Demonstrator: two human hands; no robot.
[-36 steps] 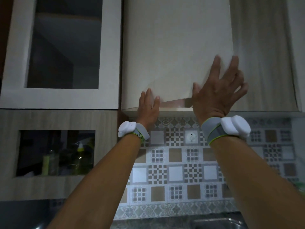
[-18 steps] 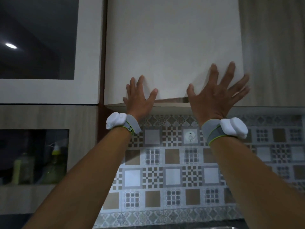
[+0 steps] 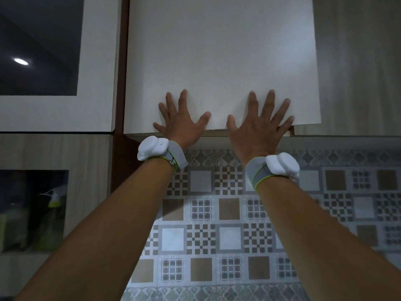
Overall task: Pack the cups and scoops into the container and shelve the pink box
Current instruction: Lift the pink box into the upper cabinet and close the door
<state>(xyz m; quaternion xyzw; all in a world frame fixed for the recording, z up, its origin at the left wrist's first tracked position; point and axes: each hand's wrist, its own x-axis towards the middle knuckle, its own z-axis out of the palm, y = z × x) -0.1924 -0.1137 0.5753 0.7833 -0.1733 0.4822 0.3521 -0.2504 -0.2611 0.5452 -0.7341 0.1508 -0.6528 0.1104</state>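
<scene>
Both of my hands lie flat against the lower part of a white upper cabinet door (image 3: 219,61). My left hand (image 3: 181,123) has its fingers spread near the door's lower left. My right hand (image 3: 259,124) is spread out beside it, toward the lower right corner. Neither hand holds anything. The door looks nearly flush with the cabinet front. The pink box, the cups, the scoops and the container are out of sight.
A glass-fronted cabinet (image 3: 39,46) hangs at the upper left. Below it an open niche (image 3: 32,209) holds a spray bottle (image 3: 54,198). A patterned tile backsplash (image 3: 227,224) runs under the cabinets. A wood-grain panel (image 3: 358,61) stands to the right of the door.
The white door has swung from partly open to almost flush. Both hands have moved up onto its face and lie flatter, and the camera has shifted closer.
</scene>
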